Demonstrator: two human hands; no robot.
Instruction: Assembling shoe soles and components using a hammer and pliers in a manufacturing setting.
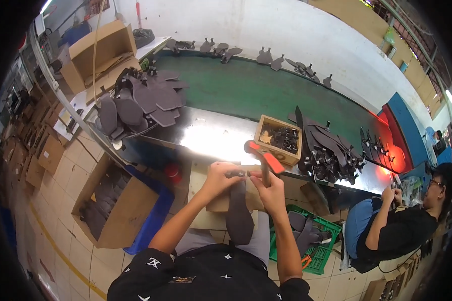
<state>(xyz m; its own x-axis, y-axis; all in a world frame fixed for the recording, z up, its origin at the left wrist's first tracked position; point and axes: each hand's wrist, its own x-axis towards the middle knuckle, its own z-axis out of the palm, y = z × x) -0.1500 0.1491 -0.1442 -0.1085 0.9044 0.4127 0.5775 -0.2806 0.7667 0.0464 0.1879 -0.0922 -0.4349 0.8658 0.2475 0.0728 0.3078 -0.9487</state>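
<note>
In front of my body a dark grey shoe insole (240, 215) lies lengthwise, its wide end toward me and its narrow end on a wooden block (219, 203). My left hand (219, 179) is closed at that narrow end, fingers pinching a small dark piece (234, 174). Closed around a hammer (266, 158) with an orange and black head, my right hand (270, 193) holds the tool tilted up. Its thumb and fingertips also meet the left fingertips at the small piece. Exactly what sits between the fingertips is too small to make out.
Ahead runs a green conveyor belt (211, 83) with a metal edge. A wooden box (262, 125) of small black parts, insole piles (145, 98) and black-strapped pieces (331, 150) stand there. Beside me are a carton (120, 220), a green crate (316, 269) and a seated co-worker (402, 228).
</note>
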